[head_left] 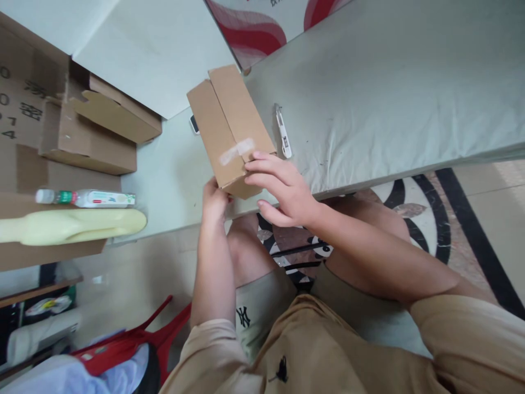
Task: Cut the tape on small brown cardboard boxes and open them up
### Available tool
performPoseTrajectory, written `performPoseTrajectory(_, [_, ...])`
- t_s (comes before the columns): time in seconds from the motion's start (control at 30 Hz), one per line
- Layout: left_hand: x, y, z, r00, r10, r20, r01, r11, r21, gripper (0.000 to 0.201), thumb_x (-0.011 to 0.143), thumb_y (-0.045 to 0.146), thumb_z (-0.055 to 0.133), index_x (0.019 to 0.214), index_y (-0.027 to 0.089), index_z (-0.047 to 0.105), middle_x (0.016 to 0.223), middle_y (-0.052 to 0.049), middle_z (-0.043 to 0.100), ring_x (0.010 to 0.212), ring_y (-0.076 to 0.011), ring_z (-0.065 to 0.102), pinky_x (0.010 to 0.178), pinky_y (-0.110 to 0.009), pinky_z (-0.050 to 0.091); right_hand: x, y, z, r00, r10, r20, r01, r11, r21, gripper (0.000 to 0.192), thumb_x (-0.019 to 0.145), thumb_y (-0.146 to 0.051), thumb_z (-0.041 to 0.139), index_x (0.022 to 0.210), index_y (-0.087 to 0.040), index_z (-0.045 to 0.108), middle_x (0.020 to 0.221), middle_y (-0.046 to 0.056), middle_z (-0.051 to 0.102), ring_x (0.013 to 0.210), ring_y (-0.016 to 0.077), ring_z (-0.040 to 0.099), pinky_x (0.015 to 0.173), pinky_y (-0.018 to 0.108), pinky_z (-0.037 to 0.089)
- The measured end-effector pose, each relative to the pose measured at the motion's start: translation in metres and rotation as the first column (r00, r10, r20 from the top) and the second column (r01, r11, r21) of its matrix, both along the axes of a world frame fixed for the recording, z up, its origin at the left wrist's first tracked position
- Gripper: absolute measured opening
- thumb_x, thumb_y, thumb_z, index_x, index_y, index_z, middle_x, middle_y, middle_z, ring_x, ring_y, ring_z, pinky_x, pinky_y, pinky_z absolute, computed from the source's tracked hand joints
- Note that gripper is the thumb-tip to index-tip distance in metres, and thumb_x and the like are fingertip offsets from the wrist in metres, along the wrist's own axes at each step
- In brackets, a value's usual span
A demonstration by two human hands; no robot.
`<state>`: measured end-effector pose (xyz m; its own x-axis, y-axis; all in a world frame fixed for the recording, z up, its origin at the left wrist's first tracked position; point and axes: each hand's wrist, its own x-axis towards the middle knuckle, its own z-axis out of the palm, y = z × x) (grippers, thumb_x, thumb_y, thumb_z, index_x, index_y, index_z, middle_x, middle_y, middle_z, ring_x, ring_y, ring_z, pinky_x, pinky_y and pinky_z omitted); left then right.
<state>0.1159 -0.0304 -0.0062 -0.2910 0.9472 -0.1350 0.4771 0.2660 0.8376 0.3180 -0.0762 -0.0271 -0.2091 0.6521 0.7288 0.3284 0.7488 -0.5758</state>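
Observation:
A small brown cardboard box [228, 121] with a strip of clear tape lies on the pale green table [369, 87] near its front edge. My left hand [214, 201] grips the box's near left corner from below. My right hand [279, 186] rests on its near right end, fingers spread over the top by the tape. A white box cutter [283, 133] lies on the table just right of the box. A dark phone [194, 124] peeks out from behind the box's left side.
Open cardboard boxes [94, 128] stand at the left. A clear bottle [88, 198] and a pale yellow plastic jug [69, 225] lie on cardboard there. A red chair [135, 339] is low left. A red-and-white board [262, 22] leans at the back.

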Motion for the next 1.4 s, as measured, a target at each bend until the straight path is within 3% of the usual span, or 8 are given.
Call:
performPoseTrajectory(0.07, [-0.007, 0.003, 0.011, 0.998, 0.067, 0.023, -0.070, 0.961, 0.268, 0.036, 0.084, 0.053, 0.067, 0.106, 0.025, 0.065, 0.107, -0.003, 0.072, 0.108, -0.0229, 0.070, 0.090, -0.041, 0.057, -0.002, -0.001, 0.001, 0.995, 0.021, 0.097, -0.020, 1.000, -0.013, 0.042, 0.095, -0.042, 0.041, 0.128, -0.026, 0.061, 0.139, 0.010, 0.061, 0.145, 0.0324, 0.047, 0.106, 0.050, 0.045])
performPoseTrajectory(0.13, [-0.010, 0.005, 0.028, 0.995, -0.085, -0.041, 0.093, 0.782, 0.617, 0.046, 0.083, 0.054, 0.069, 0.119, 0.025, 0.064, 0.127, -0.005, 0.068, 0.127, -0.0253, 0.063, 0.111, -0.047, 0.048, -0.005, -0.003, 0.002, 0.982, 0.032, 0.188, -0.027, 0.999, -0.027, 0.041, 0.096, -0.044, 0.041, 0.126, -0.027, 0.062, 0.141, 0.009, 0.061, 0.146, 0.0328, 0.046, 0.099, 0.047, 0.046])
performPoseTrajectory(0.27, [0.001, 0.004, 0.051, 0.802, -0.473, -0.364, 0.597, 0.626, 0.502, 0.043, 0.089, 0.064, 0.061, 0.117, 0.033, 0.071, 0.134, -0.002, 0.067, 0.139, -0.0286, 0.054, 0.126, -0.051, 0.031, -0.013, -0.005, 0.005, 0.973, 0.037, 0.228, -0.041, 0.999, 0.013, 0.038, 0.098, -0.046, 0.038, 0.118, -0.030, 0.066, 0.136, 0.007, 0.063, 0.141, 0.0308, 0.050, 0.092, 0.045, 0.044])
performPoseTrajectory(0.47, [0.008, -0.004, 0.034, 0.873, -0.345, -0.344, 0.478, 0.744, 0.466, 0.040, 0.089, 0.058, 0.062, 0.113, 0.029, 0.075, 0.130, -0.006, 0.070, 0.139, -0.0300, 0.054, 0.126, -0.054, 0.029, 0.003, 0.015, -0.001, 0.970, -0.181, 0.165, 0.206, 0.967, -0.153, 0.035, 0.099, -0.035, 0.035, 0.107, -0.025, 0.067, 0.107, 0.010, 0.066, 0.101, 0.0264, 0.061, 0.090, 0.046, 0.046])
performPoseTrajectory(0.6, [0.008, -0.006, 0.029, 0.869, -0.326, -0.373, 0.486, 0.701, 0.521, 0.036, 0.093, 0.054, 0.058, 0.112, 0.030, 0.077, 0.128, -0.005, 0.072, 0.136, -0.0288, 0.057, 0.126, -0.053, 0.031, 0.015, 0.035, -0.013, 0.871, -0.343, 0.352, 0.478, 0.756, -0.448, 0.035, 0.094, -0.039, 0.049, 0.116, -0.017, 0.065, 0.127, 0.020, 0.059, 0.119, 0.0395, 0.053, 0.098, 0.059, 0.042])
performPoseTrajectory(0.97, [0.013, -0.011, 0.027, 0.864, -0.283, -0.416, 0.486, 0.681, 0.548, 0.034, 0.097, 0.048, 0.054, 0.114, 0.028, 0.076, 0.128, -0.005, 0.073, 0.135, -0.0265, 0.058, 0.124, -0.051, 0.034, 0.036, 0.050, 0.004, 0.807, -0.222, 0.547, 0.567, 0.549, -0.614, 0.039, 0.090, -0.016, 0.043, 0.126, -0.015, 0.057, 0.107, 0.019, 0.066, 0.094, 0.0359, 0.062, 0.085, 0.054, 0.046])
performPoseTrajectory(1.2, [0.009, -0.015, 0.008, 0.908, -0.294, -0.300, 0.420, 0.633, 0.651, 0.048, 0.095, 0.052, 0.056, 0.136, 0.026, 0.054, 0.138, -0.010, 0.064, 0.137, -0.0258, 0.057, 0.121, -0.046, 0.041, 0.040, 0.045, -0.001, 0.955, -0.243, 0.172, 0.283, 0.564, -0.776, 0.028, 0.095, -0.026, 0.045, 0.121, -0.025, 0.057, 0.071, 0.001, 0.057, 0.070, 0.0245, 0.057, 0.076, 0.040, 0.048])
performPoseTrajectory(1.4, [0.016, -0.024, -0.008, 0.958, -0.161, -0.236, 0.286, 0.547, 0.787, 0.028, 0.096, 0.047, 0.054, 0.112, 0.024, 0.055, 0.123, -0.008, 0.065, 0.134, -0.0257, 0.057, 0.121, -0.052, 0.038, 0.043, 0.035, 0.000, 0.969, -0.233, -0.088, 0.123, 0.755, -0.644, 0.030, 0.097, -0.032, 0.042, 0.116, -0.026, 0.065, 0.087, 0.002, 0.064, 0.080, 0.0200, 0.061, 0.080, 0.038, 0.052])
